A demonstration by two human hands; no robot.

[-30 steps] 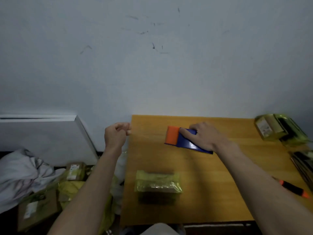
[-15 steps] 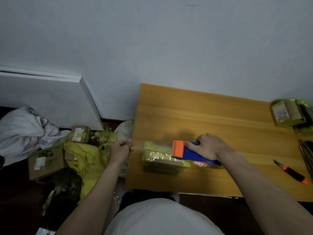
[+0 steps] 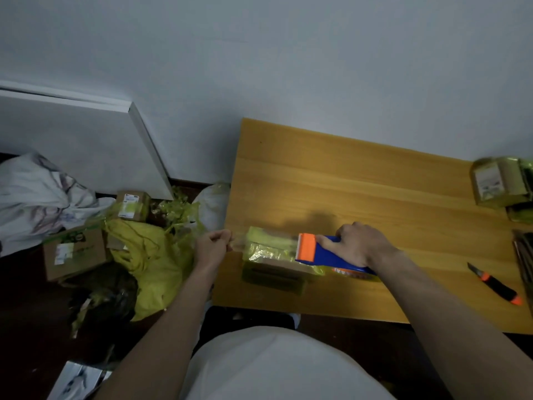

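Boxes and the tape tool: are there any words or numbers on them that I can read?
Nothing here is clear enough to read.
Orange lettering on the tape roll under the tape tool: blurred.
White label on the box at the table's right end: blurred.
Label on the small floor box: too small.
Label and green mark on the big floor box: blurred.

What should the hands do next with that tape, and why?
Probably lower the stretched tape onto the parcel: the left hand pinches its free end beyond the parcel's left edge, and the right hand grips the dispenser above it.
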